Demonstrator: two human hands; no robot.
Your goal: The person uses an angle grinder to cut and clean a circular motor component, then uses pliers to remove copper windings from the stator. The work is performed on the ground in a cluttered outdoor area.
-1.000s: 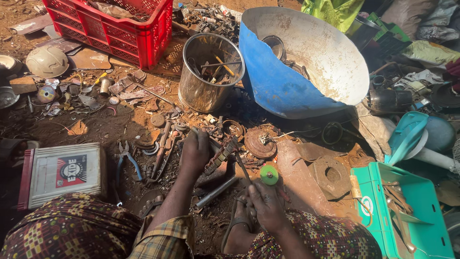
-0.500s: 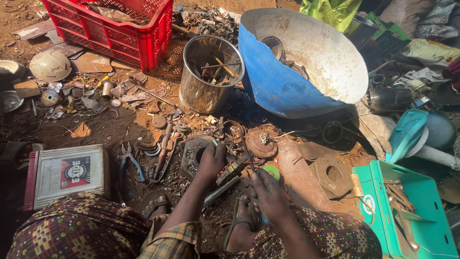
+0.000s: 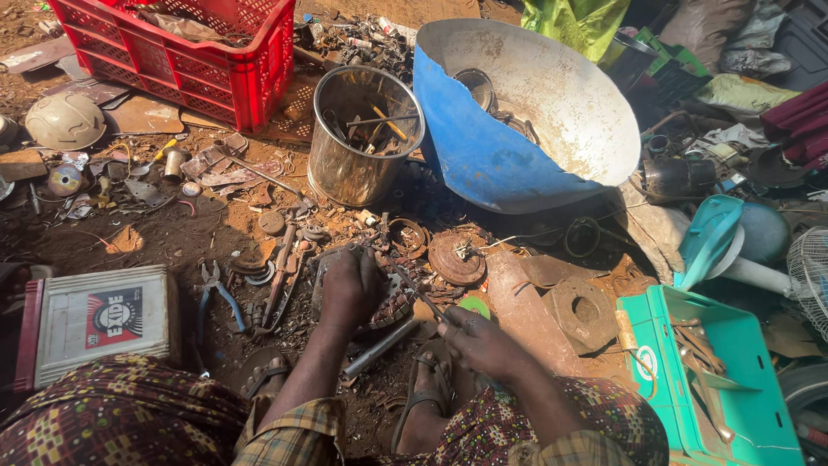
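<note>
A: Where is the left hand (image 3: 349, 289)?

B: On the ground in front of the knees, palm down, fingers curled over a rusty coil (image 3: 392, 306). The coil sits under and just right of that hand, part of it showing past the knuckles.

A: Is it gripping the coil?

B: It presses on it with bent fingers; I cannot tell whether they truly close around it.

A: And the right hand (image 3: 483, 345)?

B: Closed on a screwdriver (image 3: 435, 312). Its green handle (image 3: 473, 305) shows just above the hand, and the thin shaft runs up and left to the coil, ending beside the left hand.

A: So the coil lies between the hands?

B: Nearer the left one, touching it; the right hand stays a little apart and meets it only through the tool.

A: What lies around?

B: Blue pliers (image 3: 216, 293) left of the left hand, a round rusty disc (image 3: 455, 257) just above the coil, a steel bucket (image 3: 362, 138) of scrap farther up, a red crate (image 3: 185, 52) top left, a blue basin (image 3: 526, 121) tipped on its side, and a teal box (image 3: 716, 380) at right. A sandalled foot (image 3: 423, 406) rests below the right hand.
</note>
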